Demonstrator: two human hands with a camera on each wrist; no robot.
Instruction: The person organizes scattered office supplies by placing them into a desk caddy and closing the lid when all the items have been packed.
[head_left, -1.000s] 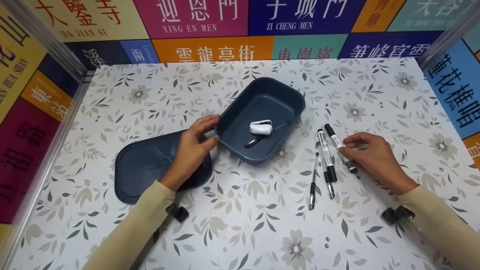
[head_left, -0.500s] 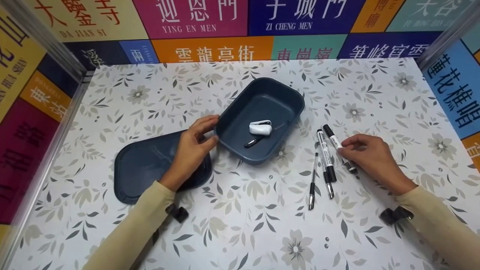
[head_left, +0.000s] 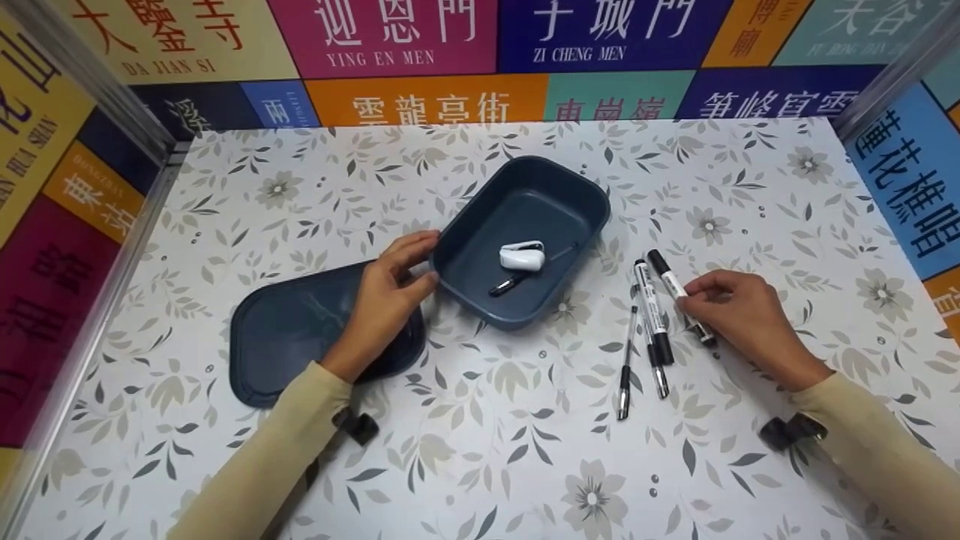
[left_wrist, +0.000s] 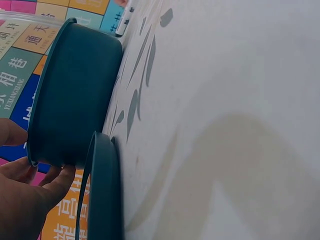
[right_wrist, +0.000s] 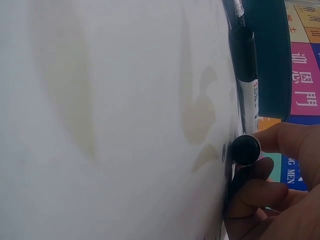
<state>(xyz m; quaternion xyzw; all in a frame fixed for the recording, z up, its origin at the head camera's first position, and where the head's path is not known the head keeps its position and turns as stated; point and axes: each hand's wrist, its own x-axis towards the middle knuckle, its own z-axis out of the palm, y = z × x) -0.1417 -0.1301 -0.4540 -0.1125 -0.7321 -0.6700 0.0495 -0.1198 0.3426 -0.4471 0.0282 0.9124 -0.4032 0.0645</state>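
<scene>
A dark blue box (head_left: 525,304) stands at an angle in mid-table, its lid off. My left hand (head_left: 384,300) reaches over the matching lid (head_left: 277,337) and touches the box's near-left corner, thumb and fingers around the outside of the wall in the left wrist view. Inside the box lie a small white slotted item (head_left: 521,257) and a dark pen (head_left: 504,286) partly under it. My right hand (head_left: 739,315) pinches a black-and-white marker (head_left: 664,271) at the table surface; its round black end (right_wrist: 246,150) faces the right wrist camera.
Beside the held marker lie another marker (head_left: 654,307), a black pen (head_left: 660,379) partly beneath that marker, and a thin pen (head_left: 625,375) to the left. A floral sheet covers the table (head_left: 480,442). Colourful lettered panels (head_left: 427,97) border its back and sides.
Almost everything is still. My right hand sits very slightly closer to the table's front, with the marker pinched throughout; the left hand stays at the box.
</scene>
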